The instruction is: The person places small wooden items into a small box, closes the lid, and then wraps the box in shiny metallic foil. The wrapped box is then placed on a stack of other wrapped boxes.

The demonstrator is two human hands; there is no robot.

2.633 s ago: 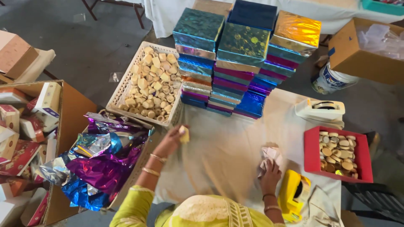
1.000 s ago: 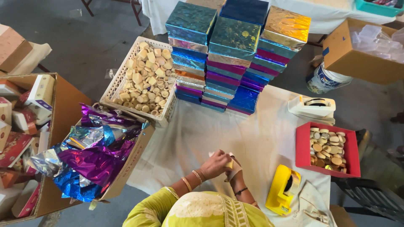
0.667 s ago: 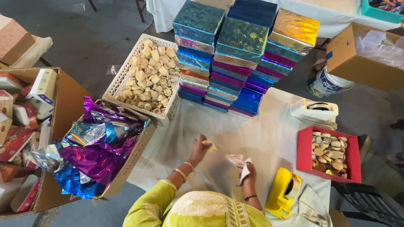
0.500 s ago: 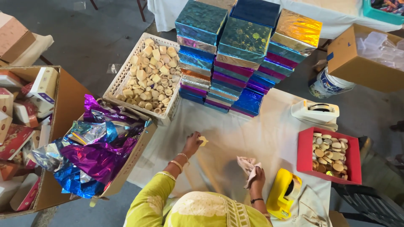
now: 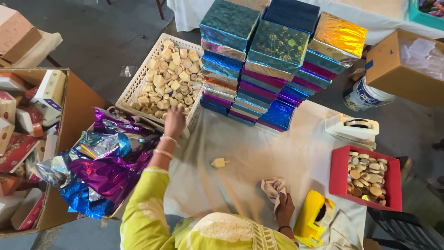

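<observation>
My left hand reaches over the near rim of the white basket of pale wooden pieces; whether its fingers grip anything, I cannot tell. My right hand clutches a crumpled cloth on the white-covered table. One small wooden piece lies loose on the table between my hands. Stacked foil-wrapped boxes stand behind; a red tray of wooden discs sits to my right.
</observation>
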